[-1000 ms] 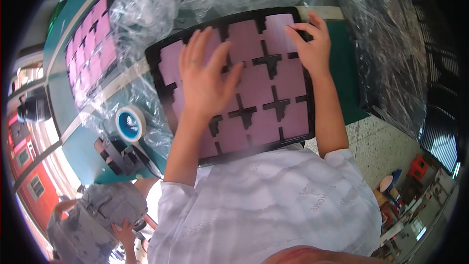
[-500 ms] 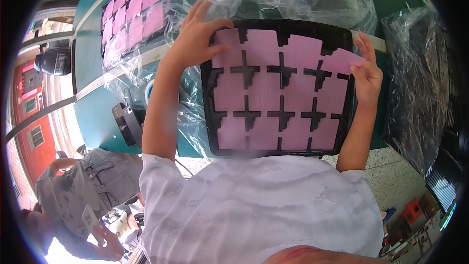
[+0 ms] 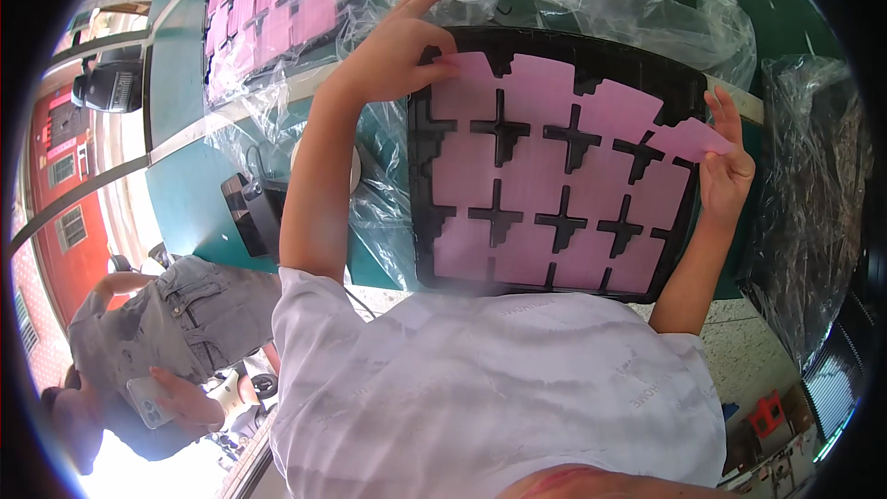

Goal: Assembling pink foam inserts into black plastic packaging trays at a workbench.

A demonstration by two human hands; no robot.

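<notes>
Before me lies a black tray with cross-shaped dividers. Thin pink sheeting covers it, its gaps fitting around the dividers; I cannot tell whether it is one sheet or several pieces. At the tray's far left corner, my left hand is closed, thumb and index finger on the sheeting's corner, other fingers stretched away. My right hand pinches the far right corner of the pink sheeting between thumb and index finger, its other fingers raised. That corner is lifted and tilted above the tray.
A second black tray with pink sheeting sits at the far left. Crumpled clear plastic lies behind, and plastic covers a dark stack at right. A black device stands on the green table. Someone holding a phone is at left.
The tray and both hands appear shifted to the right in the picture. My left thumb and index finger have drawn closer together. The other person's phone has turned.
</notes>
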